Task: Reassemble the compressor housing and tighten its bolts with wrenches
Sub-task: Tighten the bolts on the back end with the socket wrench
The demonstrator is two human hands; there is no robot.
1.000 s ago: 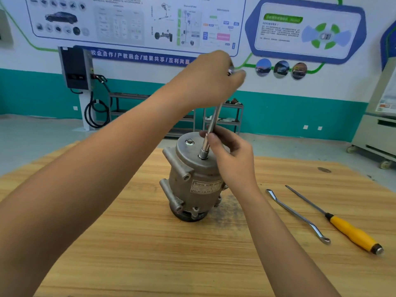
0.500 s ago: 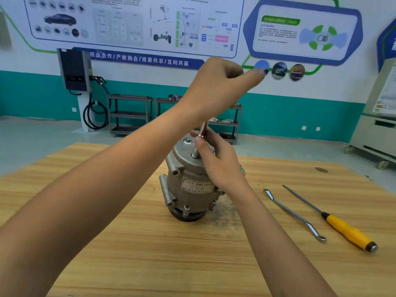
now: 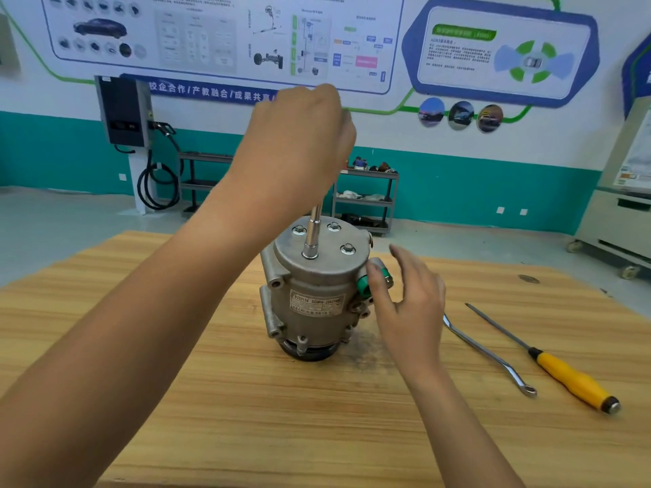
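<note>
The cast-grey, ribbed compressor housing [image 3: 317, 301] stands upright mid-tabletop [image 3: 246, 417], with hex bolts [image 3: 347, 249] on its round cap. A shiny socket wrench [image 3: 312, 234] stands on one bolt, its top gripped by the left hand [image 3: 299, 146]. The right hand [image 3: 412, 304], fingers loosely spread, sits just beside the green port cap [image 3: 363, 285]. To the right lie a ring spanner [image 3: 489, 353] and a yellow-handled screwdriver [image 3: 570, 378].

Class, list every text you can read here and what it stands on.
"8320134 SGMW", then blurred digits: label on the compressor.
"校企合作 / 产教融合 / 成果共享": blue wall banner; the left hand hides the rest.
Wall posters: print too blurred to read.
</note>
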